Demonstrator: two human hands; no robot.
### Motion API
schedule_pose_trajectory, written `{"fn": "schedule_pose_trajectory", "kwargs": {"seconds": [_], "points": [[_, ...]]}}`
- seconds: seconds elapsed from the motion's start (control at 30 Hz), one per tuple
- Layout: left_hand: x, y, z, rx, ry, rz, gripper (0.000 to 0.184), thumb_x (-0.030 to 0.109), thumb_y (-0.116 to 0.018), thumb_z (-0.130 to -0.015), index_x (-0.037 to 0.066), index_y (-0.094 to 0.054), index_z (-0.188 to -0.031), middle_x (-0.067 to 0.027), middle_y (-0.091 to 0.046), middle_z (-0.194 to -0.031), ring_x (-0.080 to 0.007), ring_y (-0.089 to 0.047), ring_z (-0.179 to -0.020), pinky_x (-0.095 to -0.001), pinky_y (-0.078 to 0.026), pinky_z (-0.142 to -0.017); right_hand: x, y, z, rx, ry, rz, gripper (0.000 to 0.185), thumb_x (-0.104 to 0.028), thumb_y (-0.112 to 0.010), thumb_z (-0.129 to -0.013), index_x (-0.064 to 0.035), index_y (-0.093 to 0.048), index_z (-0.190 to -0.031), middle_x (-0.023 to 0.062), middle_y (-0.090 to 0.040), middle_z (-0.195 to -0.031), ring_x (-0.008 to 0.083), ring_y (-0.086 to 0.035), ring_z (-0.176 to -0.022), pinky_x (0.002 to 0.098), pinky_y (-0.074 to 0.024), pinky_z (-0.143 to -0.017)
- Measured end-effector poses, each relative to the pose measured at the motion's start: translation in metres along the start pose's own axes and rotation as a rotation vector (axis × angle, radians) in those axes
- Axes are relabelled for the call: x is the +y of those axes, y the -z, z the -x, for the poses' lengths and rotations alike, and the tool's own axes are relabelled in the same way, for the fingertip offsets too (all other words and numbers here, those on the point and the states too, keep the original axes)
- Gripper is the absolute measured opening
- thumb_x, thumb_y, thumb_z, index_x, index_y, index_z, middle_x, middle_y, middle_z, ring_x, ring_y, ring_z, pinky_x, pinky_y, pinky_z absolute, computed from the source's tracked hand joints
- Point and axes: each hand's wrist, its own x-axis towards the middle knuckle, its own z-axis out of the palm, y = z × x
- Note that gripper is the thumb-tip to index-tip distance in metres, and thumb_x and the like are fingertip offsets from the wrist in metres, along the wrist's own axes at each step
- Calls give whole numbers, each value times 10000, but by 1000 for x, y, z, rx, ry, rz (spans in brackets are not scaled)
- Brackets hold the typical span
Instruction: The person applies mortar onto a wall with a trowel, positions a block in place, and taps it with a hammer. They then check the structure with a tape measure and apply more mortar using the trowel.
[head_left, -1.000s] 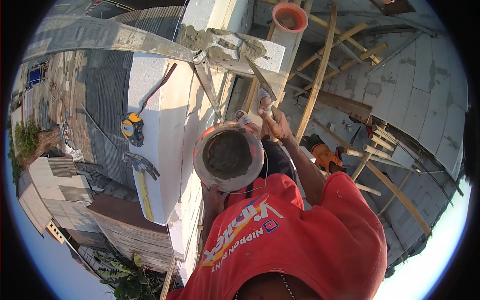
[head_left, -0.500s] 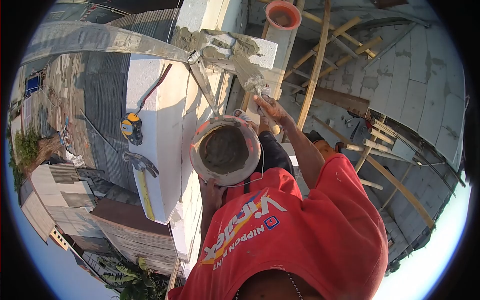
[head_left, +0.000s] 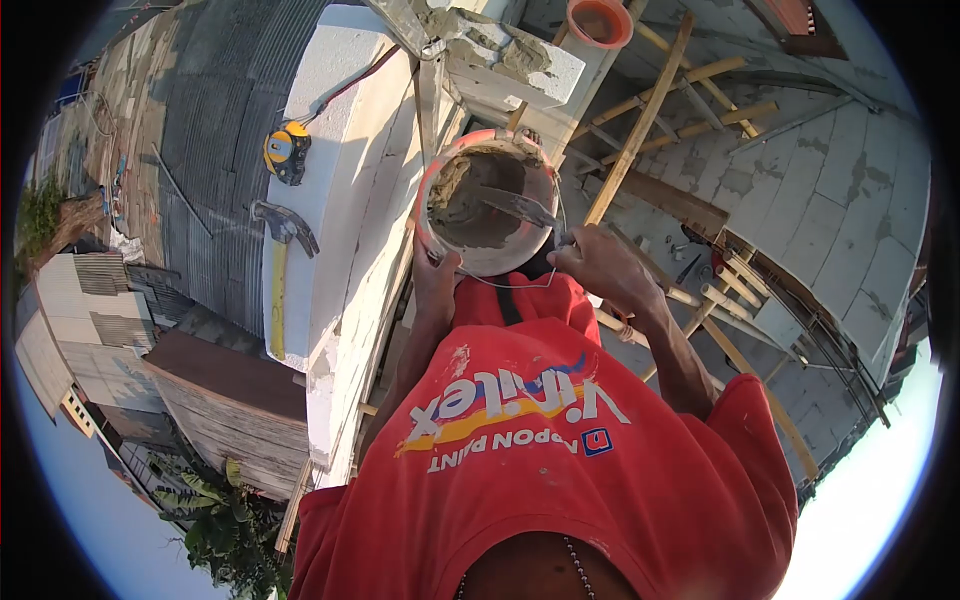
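Note:
A bucket point(head_left: 490, 262) of wet grey mortar point(head_left: 465, 215) is held close in front of my body, its mouth facing up. My left hand point(head_left: 437, 285) grips the bucket's near left side, with some fingers hidden behind it. My right hand point(head_left: 608, 265) is closed round the handle of a trowel, which the fingers mostly cover. The trowel blade point(head_left: 515, 207) reaches over the bucket's right rim into the mortar. A thin wire bail hangs along the bucket's near right side. Beyond the bucket, a white block point(head_left: 555, 80) carries smeared mortar on its top.
On the white wall blocks to the left lie a tape measure point(head_left: 287, 150) and a hammer point(head_left: 280, 265). A metal bar point(head_left: 400, 22) crosses near the mortared block. Another orange bucket point(head_left: 600, 25) stands at the far right, beside wooden poles point(head_left: 645, 120). Corrugated roofs point(head_left: 225, 130) lie lower left.
The trowel has left the mortared block and come back into the bucket with my right hand. The bucket appears higher and farther right in view, and the view has shifted.

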Motion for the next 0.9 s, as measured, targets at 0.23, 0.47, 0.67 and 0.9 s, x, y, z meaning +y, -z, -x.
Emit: {"fn": "schedule_pose_trajectory", "kwargs": {"seconds": [0.23,0.47,0.67,0.9], "points": [[10,-28,1,-97,-109,-64,760,6,-572,-858,27,-268,-1555,-114,-565,-1277,-156,-610,-1050,-278,-539,-839,-10,-86,-65,153,38,209,430,-348,-492,-1047,36,-654,-1152,271,-616,-1146,412,-622,-1103,525,-502,-940],[14,-42,-1,-137,-158,-161,724,43,-593,-871,25,-301,-1533,-102,-591,-1211,-144,-609,-993,-282,-534,-819,5,-54,-70,-116,191,-133,485,-427,-493,-1049,15,-657,-1162,128,-657,-768,278,-689,-720,413,-565,-736],[13,-53,-12,-51,-27,120,752,50,-617,-882,57,-253,-1540,-136,-533,-1337,-252,-617,-1156,-394,-582,-953,46,5,-35,-322,67,-623,493,-491,-533,-1037,-29,-659,-1155,22,-616,-738,102,-625,-687,249,-511,-656],[20,-45,-27,-20,33,143,731,-12,-570,-879,87,-254,-1531,-166,-503,-1389,-311,-591,-1239,-486,-591,-969,78,56,-52,-365,259,-1041,477,-465,-676,-966,-15,-661,-1125,18,-616,-814,101,-603,-721,246,-484,-668]]}}
